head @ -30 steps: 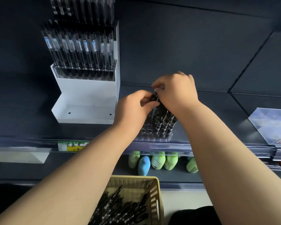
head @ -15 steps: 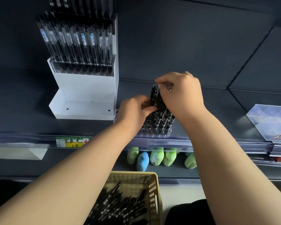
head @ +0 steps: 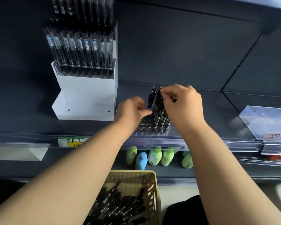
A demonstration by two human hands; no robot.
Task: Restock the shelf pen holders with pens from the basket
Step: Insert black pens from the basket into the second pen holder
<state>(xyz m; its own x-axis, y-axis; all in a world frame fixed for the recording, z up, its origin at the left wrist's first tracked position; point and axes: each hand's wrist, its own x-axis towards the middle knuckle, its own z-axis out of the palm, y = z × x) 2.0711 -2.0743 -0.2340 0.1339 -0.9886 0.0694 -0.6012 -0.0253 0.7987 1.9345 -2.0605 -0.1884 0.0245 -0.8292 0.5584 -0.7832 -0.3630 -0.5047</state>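
Open holes (head: 143,125) at the holder's (head: 152,133) left front; standing pens (head: 160,111) crowd its right. White stand (head: 84,98) walls off the left; bare shelf (head: 217,120) lies open rightward, up to the clear box (head: 266,122).

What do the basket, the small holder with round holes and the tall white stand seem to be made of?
Basket: likely moulded plastic, matte beige, with perforated walls.
Small holder: clear acrylic or similar plastic, glossy and transparent.
White stand: probably opaque white plastic or coated sheet, smooth with sharp folds.

pen rack (head: 86,98) left of pen holder (head: 152,129) on shelf (head: 23,124) | bottles (head: 154,157) on lower shelf (head: 71,169) | basket (head: 153,184) in front
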